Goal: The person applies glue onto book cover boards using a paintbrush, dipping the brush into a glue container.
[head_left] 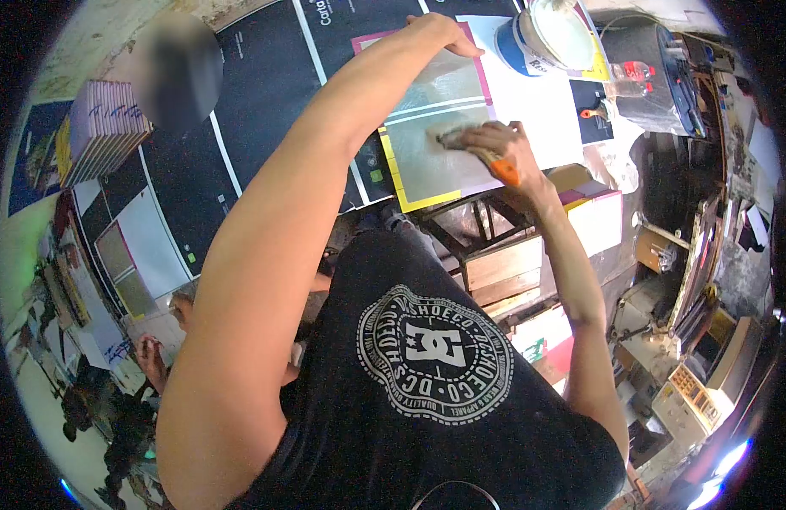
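My right hand (pixel 505 151) grips a wide paintbrush (pixel 506 172) by its orange handle. Its bristles rest on a board-backed sheet (pixel 435 174), grey and wet-looking, edged in yellow and magenta, with two pale stripes across the middle. At the far edge of that sheet lies my left hand (pixel 448 36), fingers stretched out and apparently pressing it flat. Beneath is white paper (pixel 546 127). Just beyond stands a blue and white bucket (pixel 516 49) of whitish liquid, close to my left hand.
Black printed sheets (pixel 265 102) cover the table to the left. A stack of books (pixel 108 123) stands at the far left. Another person's hands (pixel 150 361) work over a similar sheet. On the right are a clear bottle (pixel 631 81) and a second brush (pixel 592 113).
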